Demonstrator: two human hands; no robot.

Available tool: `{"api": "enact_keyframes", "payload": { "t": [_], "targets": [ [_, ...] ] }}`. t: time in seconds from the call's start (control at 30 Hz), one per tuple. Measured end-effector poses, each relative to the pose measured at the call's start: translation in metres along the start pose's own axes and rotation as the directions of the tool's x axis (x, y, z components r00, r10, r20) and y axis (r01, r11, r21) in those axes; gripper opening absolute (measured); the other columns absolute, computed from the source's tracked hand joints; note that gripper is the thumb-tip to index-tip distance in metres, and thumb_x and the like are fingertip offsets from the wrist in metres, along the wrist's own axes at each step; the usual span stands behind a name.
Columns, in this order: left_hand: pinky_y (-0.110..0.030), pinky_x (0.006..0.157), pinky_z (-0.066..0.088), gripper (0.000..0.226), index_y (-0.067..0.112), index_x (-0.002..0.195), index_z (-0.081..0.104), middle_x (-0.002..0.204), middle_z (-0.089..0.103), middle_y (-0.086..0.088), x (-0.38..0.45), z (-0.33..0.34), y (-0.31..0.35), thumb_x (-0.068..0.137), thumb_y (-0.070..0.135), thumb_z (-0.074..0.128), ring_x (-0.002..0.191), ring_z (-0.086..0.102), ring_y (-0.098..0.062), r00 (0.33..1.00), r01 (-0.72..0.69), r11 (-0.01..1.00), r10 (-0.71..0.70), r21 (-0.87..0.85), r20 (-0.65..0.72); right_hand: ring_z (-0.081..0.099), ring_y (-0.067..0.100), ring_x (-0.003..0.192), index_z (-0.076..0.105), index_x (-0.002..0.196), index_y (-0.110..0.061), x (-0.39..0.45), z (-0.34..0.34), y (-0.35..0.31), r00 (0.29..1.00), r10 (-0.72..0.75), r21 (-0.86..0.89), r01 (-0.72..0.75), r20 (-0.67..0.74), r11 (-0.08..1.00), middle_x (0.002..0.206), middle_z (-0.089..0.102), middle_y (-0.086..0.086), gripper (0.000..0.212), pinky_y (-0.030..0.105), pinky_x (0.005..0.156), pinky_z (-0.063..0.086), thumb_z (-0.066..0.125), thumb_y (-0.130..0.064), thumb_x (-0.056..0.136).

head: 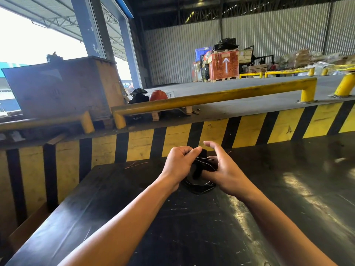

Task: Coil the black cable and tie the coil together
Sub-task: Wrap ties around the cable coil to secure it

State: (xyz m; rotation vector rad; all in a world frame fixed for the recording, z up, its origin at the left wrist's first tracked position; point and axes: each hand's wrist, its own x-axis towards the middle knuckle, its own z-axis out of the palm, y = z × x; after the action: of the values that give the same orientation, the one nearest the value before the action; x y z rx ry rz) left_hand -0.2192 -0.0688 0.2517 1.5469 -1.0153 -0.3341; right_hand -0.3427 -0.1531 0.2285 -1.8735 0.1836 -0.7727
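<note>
The black cable (199,186) is wound into a small coil that rests partly on the black table (192,227). Between my two hands its upper part rises off the surface. My left hand (179,164) is closed on the coil's top left, thumb pressed against a black strap (197,169) that runs down across the loops. On the coil's right side my right hand (224,169) grips it with the lower fingers, while the thumb and forefinger stick out above it. The hands hide most of the coil's upper half.
The table's far edge meets a yellow-and-black striped wall (211,135). Above it runs a yellow guard rail (211,98). A large wooden crate (63,87) stands at the back left; stacked pallets (222,64) sit far across the warehouse floor.
</note>
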Motion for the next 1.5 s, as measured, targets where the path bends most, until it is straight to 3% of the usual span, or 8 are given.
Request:
{"api": "enact_keyframes", "payload": {
  "t": [0.3,0.43,0.7,0.87,1.07,1.23,1.37,1.5],
  "targets": [
    [-0.016,0.038,0.033,0.040,0.028,0.050,0.064,0.039,0.050,0.014,0.001,0.004,-0.002,0.089,0.036,0.062,0.036,0.042,0.000,0.998,-0.052,0.999,0.052,0.009,-0.018,0.069,0.002,0.083,0.054,0.094,-0.034,-0.007,0.007,0.005,0.940,-0.235,-0.160,0.200,-0.249,0.967,0.087,0.071,-0.012,0.023,0.012,0.063,0.052,0.072,-0.028,0.081],
    [-0.018,0.041,0.035,0.035,0.026,0.055,0.066,0.043,0.053,0.013,0.001,0.004,-0.003,0.087,0.040,0.063,0.040,0.044,0.000,0.995,-0.098,0.995,0.098,0.021,-0.029,0.067,0.009,0.085,0.067,0.092,-0.029,-0.006,0.008,0.010,0.913,-0.299,-0.224,0.241,-0.277,0.944,0.090,0.071,-0.008,0.008,0.030,0.072,0.058,0.068,-0.028,0.085],
    [-0.023,0.049,0.039,0.032,0.037,0.059,0.063,0.053,0.060,0.016,-0.005,-0.002,-0.006,0.090,0.040,0.059,0.051,0.050,-0.001,0.937,-0.343,0.925,0.348,0.162,-0.005,0.068,0.010,0.084,0.075,0.081,-0.026,-0.003,0.000,0.007,0.946,-0.133,0.100,0.170,-0.297,0.980,0.095,0.066,-0.008,0.019,0.024,0.069,0.057,0.072,-0.041,0.069],
    [-0.051,0.051,0.043,0.047,0.004,0.066,0.061,0.062,0.058,-0.025,-0.013,0.000,-0.011,0.094,0.042,0.051,0.054,0.048,-0.035,0.917,-0.398,0.900,0.395,0.177,0.054,0.065,0.010,0.053,0.071,0.067,-0.021,-0.005,-0.003,0.010,0.961,-0.023,0.321,0.115,-0.276,0.940,0.058,0.069,-0.002,0.019,0.018,0.047,0.050,0.082,-0.034,0.059],
    [-0.053,0.055,0.046,0.065,-0.006,0.076,0.064,0.068,0.062,-0.034,-0.014,-0.002,-0.014,0.091,0.053,0.044,0.061,0.056,-0.046,0.915,-0.397,0.902,0.376,0.169,0.147,0.067,0.006,0.061,0.071,0.066,-0.021,-0.010,-0.001,0.019,0.961,-0.009,0.375,0.116,-0.276,0.920,0.063,0.071,-0.004,0.014,0.016,0.053,0.052,0.082,-0.027,0.061],
    [-0.028,0.044,0.037,0.061,0.003,0.076,0.066,0.050,0.054,0.007,-0.014,0.001,-0.025,0.084,0.060,0.045,0.041,0.047,-0.007,0.967,-0.208,0.970,0.185,0.126,0.173,0.067,0.005,0.063,0.069,0.086,-0.020,-0.010,0.001,0.025,0.948,0.026,0.297,0.073,-0.319,0.952,0.061,0.068,-0.009,0.019,0.016,0.057,0.054,0.080,-0.014,0.071],
    [-0.027,0.060,0.055,0.026,0.021,0.094,0.069,0.067,0.064,0.007,-0.019,-0.004,-0.040,0.081,0.043,0.068,0.061,0.061,-0.010,0.960,0.002,0.988,0.042,-0.156,0.276,0.072,0.016,0.072,0.074,0.086,-0.019,-0.013,0.004,0.036,0.910,0.146,0.397,0.022,-0.387,0.918,0.071,0.075,-0.002,0.013,0.022,0.060,0.057,0.074,-0.009,0.077],
    [-0.031,0.075,0.057,0.039,0.012,0.115,0.060,0.084,0.074,0.000,-0.033,-0.003,-0.065,0.078,0.008,0.072,0.082,0.071,-0.016,0.905,0.296,0.873,-0.127,-0.387,0.406,0.073,0.015,0.069,0.077,0.074,-0.021,-0.019,0.008,0.046,0.847,0.214,0.442,0.028,-0.488,0.897,0.073,0.077,0.001,0.013,0.021,0.058,0.057,0.073,-0.010,0.078]
  ]
}}
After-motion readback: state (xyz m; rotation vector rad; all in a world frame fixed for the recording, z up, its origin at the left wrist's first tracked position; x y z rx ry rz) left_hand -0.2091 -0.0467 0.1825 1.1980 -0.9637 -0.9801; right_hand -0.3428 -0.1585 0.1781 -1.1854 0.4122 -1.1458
